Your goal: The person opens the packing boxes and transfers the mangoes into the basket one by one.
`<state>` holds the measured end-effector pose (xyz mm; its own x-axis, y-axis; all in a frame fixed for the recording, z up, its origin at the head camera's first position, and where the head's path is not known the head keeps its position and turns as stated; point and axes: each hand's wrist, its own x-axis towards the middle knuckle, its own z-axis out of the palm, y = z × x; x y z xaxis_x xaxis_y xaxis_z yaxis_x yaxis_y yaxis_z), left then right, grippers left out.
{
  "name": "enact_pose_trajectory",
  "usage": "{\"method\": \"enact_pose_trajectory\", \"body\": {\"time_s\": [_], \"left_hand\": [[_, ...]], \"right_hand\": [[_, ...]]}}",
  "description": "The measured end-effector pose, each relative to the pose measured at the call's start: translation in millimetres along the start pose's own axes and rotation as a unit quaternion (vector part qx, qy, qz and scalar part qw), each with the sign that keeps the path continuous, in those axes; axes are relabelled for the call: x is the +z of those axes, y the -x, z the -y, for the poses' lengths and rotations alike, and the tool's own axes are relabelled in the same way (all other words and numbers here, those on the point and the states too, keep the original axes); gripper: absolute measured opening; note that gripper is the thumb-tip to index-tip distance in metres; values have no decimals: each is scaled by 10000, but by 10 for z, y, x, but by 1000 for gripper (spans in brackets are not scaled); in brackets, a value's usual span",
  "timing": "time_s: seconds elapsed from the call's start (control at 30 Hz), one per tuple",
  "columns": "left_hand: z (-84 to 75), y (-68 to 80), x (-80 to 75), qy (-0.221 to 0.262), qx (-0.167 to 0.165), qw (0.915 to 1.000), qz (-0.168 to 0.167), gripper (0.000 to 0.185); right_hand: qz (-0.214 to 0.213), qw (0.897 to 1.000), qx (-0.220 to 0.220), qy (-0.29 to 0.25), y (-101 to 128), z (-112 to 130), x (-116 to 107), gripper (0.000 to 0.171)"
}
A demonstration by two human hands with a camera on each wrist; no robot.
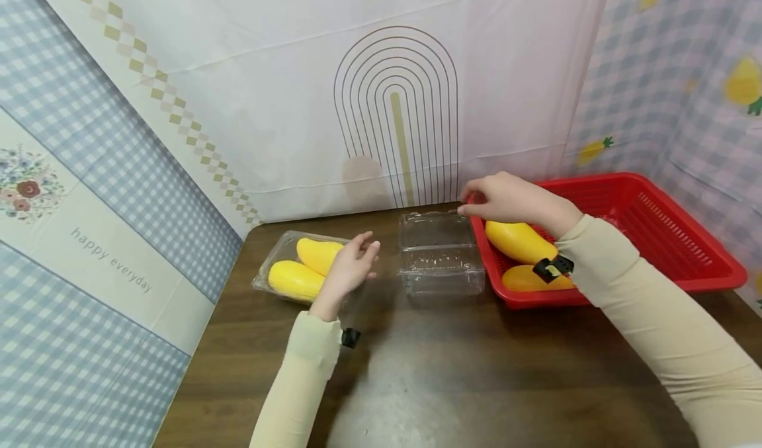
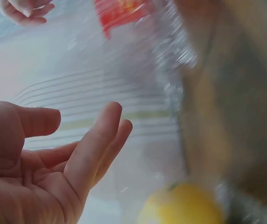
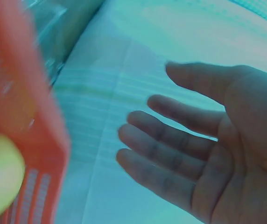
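- I see the left hand [image 1: 348, 266] raised just above the wooden table [image 1: 452, 368], between two clear plastic boxes. Its fingers are loose and slightly spread, and it holds nothing; the left wrist view confirms an open palm [image 2: 45, 168] with the fingers [image 2: 96, 140] lying together.
- I note a clear plastic tray [image 1: 270, 263] just to the left of that hand, holding two yellow mangoes [image 1: 294, 279] side by side. The hand is close to the nearer mango, but I cannot tell whether it touches it. A blurred yellow fruit [image 2: 182, 205] shows at the bottom of the left wrist view.
- I see an empty clear clamshell box [image 1: 440, 256] standing at mid-table, just beside the red basket [image 1: 673, 236], apparently touching its left wall.
- I record the right hand [image 1: 512, 196] over the rear left corner of the red basket, fingers bent downward near the rim. The right wrist view shows the palm [image 3: 217, 154] open, fingers [image 3: 171, 140] spread and relaxed, gripping nothing.
- I count two more yellow mangoes [image 1: 518, 243] lying in the basket, below the right wrist, one partly over the other.
- I note both arms wear beige sleeves [image 1: 649, 315], each with a black strap at the wrist.
- Patterned cloth backdrops [image 1: 297, 90] enclose the table on three sides.
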<state>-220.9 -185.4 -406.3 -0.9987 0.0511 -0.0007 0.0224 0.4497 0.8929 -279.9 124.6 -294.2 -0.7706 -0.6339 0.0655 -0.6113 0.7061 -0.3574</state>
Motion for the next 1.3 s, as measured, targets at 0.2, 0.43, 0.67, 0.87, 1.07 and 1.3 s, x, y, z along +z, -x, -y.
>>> {"method": "enact_pose_trajectory", "body": {"time_s": [0.2, 0.43, 0.67, 0.87, 1.07, 1.3], "left_hand": [[-102, 27, -475, -1049, 405, 9928, -415, 52], [30, 149, -1004, -1468, 212, 9859, -777, 53], [339, 216, -1376, -1335, 230, 9854, -1033, 54], [571, 294, -1568, -1299, -30, 9833, -1274, 54], [755, 295, -1600, -1568, -393, 9759, -1468, 53], [960, 268, -1506, -1676, -478, 9710, -1639, 50]], "right_hand": [[-661, 9959, -132, -611, -152, 282, 178, 24], [-1001, 9883, -297, -1116, -328, 552, 604, 20], [-1150, 9831, -610, -1288, -491, 769, 957, 16], [-1102, 9810, -893, -1322, -642, 1009, 1228, 15], [-932, 9845, -989, -1113, -786, 1223, 1468, 19], [-631, 9926, -943, -424, -840, 1382, 1712, 28]]}}
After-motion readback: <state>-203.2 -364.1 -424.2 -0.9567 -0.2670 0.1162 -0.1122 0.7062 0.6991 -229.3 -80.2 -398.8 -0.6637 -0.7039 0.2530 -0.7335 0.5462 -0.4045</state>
